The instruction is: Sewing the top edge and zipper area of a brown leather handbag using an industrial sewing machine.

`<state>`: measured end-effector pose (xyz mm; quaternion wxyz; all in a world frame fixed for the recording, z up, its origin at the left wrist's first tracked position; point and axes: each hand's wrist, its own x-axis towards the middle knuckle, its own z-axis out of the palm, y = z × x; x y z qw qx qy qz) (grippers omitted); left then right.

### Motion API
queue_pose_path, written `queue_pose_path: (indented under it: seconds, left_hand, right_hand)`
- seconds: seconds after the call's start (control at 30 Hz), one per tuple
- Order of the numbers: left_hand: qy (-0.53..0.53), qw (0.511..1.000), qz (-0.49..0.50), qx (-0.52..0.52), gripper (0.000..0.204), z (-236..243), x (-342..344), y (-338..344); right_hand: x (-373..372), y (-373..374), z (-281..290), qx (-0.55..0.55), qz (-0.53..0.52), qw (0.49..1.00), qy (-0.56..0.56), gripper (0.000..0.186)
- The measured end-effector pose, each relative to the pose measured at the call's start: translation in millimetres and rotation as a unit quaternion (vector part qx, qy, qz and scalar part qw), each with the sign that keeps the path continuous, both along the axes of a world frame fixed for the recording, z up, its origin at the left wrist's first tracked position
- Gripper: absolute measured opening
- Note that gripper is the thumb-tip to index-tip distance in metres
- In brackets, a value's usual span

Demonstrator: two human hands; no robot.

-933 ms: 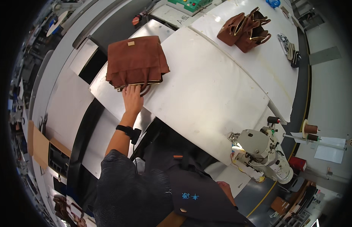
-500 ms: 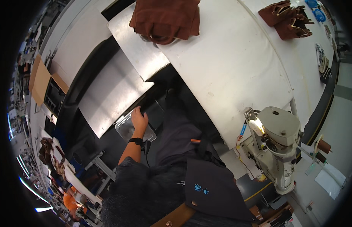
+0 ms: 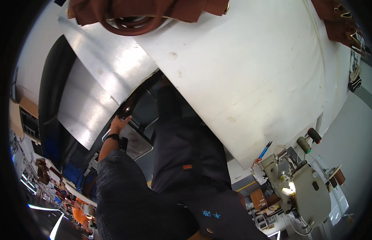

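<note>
My left hand [image 3: 119, 124], with a black band on the wrist, reaches down below the edge of a metal plate [image 3: 84, 106]. Its fingers curl at a small dark, shiny thing [image 3: 125, 113] with a reddish spot, too small to make out. Just beneath the hand is a grey tray-like piece with a metal rim [image 3: 139, 146]. My right hand is out of the picture. At the top, a brown fabric bag [image 3: 186, 10] with rounded handles lies on the white worktable [image 3: 242, 72].
A sewing machine [image 3: 310, 196] with its lamp lit stands at the lower right, with thread spools [image 3: 304, 145] nearby. A blue-handled tool [image 3: 265, 150] lies at the table edge. More brown bags [image 3: 338, 24] sit at the far right. An open cardboard box [image 3: 29, 107] stands at left.
The view has shifted, bringing the brown bag closer at the top edge. My left hand, earlier over the tray-like piece with fingers loose, is now at its far edge beside the small dark thing.
</note>
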<state>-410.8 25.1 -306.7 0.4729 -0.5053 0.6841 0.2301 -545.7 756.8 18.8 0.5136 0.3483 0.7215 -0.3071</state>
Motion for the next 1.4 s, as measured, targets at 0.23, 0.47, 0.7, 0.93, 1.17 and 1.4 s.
queue_pose_path:
  seconds: [0.23, 0.47, 0.7, 0.93, 1.17, 1.4]
  left_hand:
    - [-0.239, 0.959, -0.13, -0.079, 0.081, -65, -54, 43]
    - [-0.155, 0.976, -0.152, 0.032, 0.061, -63, -73, 60]
    - [-0.078, 0.969, -0.153, 0.18, 0.063, -100, -95, 55]
    - [0.021, 0.961, -0.175, 0.212, 0.059, -94, -141, -19]
    - [0.082, 0.953, -0.113, 0.268, 0.056, -78, -135, -48]
    - [0.081, 0.946, -0.148, 0.276, 0.055, -8, -100, -77]
  right_hand:
    - [2, -30, 3, 0.084, -0.06, 0.994, -0.036, 0.031]
    - [13, -61, -14, 0.021, -0.068, 0.997, 0.003, 0.033]
    - [19, -85, -95, 0.014, -0.133, 0.99, 0.041, 0.032]
    - [101, -111, -216, -0.009, -0.265, 0.955, 0.131, 0.029]
    - [297, -192, -320, 0.025, -0.056, 0.998, 0.027, 0.033]
    - [379, -244, -379, 0.022, -0.287, 0.955, 0.065, 0.023]
